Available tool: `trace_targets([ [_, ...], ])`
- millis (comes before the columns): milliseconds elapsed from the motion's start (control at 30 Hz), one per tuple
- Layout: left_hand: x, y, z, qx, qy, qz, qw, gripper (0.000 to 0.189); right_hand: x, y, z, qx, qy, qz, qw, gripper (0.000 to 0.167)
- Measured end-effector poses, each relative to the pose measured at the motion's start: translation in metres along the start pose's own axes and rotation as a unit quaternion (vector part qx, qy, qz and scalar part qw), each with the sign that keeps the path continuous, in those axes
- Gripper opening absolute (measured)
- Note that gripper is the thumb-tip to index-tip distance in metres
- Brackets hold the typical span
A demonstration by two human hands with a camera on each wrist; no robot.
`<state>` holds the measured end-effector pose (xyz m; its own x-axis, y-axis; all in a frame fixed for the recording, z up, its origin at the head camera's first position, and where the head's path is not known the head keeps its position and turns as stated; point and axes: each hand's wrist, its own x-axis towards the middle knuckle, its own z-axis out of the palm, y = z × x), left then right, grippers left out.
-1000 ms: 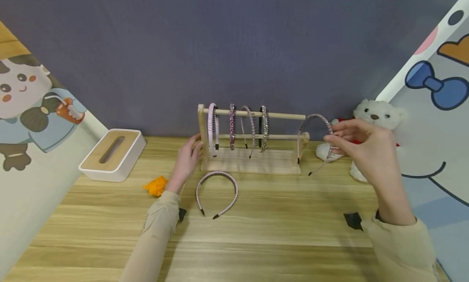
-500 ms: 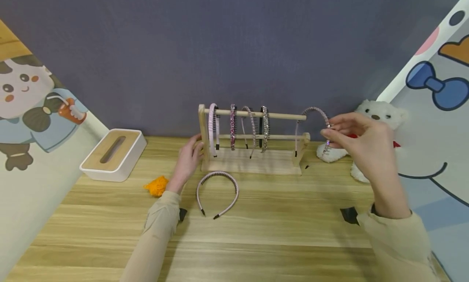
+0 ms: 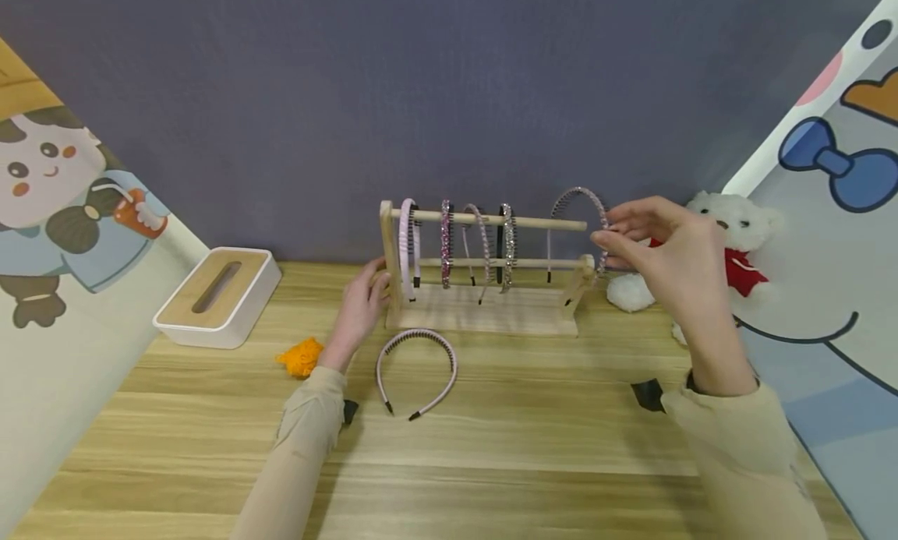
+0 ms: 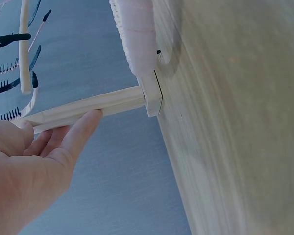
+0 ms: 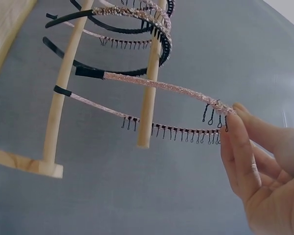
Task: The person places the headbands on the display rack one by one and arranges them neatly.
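Note:
My right hand (image 3: 677, 259) pinches a thin pink glittery headband (image 3: 581, 189) with comb teeth, between thumb and fingertips. Its arch straddles the free right end of the upper rod (image 5: 147, 117) in the right wrist view, with its black tips pointing toward the lower rod (image 5: 63, 93). My left hand (image 3: 361, 302) grips the left post (image 4: 98, 102) of the wooden headband stand (image 3: 477, 318), thumb and fingers on either side. On the rods hang a pale pink headband (image 3: 403, 248), a dark pink glitter one (image 3: 445, 248), a thin pink one (image 3: 485, 252) and a silver glitter one (image 3: 508, 252).
Another pale pink headband (image 3: 453, 361) lies on the table in front of the stand. An orange yarn-like bundle (image 3: 302, 358) and a white tissue box (image 3: 242, 314) with a wooden lid are at left. A white teddy bear (image 3: 740, 220) sits behind my right hand.
My right hand has moved left and slightly up with the headband, bringing its arch over the free end of the upper rod. The left hand stays at the post.

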<state>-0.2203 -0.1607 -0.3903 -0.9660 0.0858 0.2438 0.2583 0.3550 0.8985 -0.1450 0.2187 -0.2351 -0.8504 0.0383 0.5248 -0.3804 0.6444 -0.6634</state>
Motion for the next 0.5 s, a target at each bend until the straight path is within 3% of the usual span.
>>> trace_targets([
  [500, 0.001, -0.002, 0.000, 0.008, 0.002, 0.002, 1.0000, 0.042, 0.012, -0.009, 0.029, 0.021, 0.025, -0.027, 0.9991, 0.023],
])
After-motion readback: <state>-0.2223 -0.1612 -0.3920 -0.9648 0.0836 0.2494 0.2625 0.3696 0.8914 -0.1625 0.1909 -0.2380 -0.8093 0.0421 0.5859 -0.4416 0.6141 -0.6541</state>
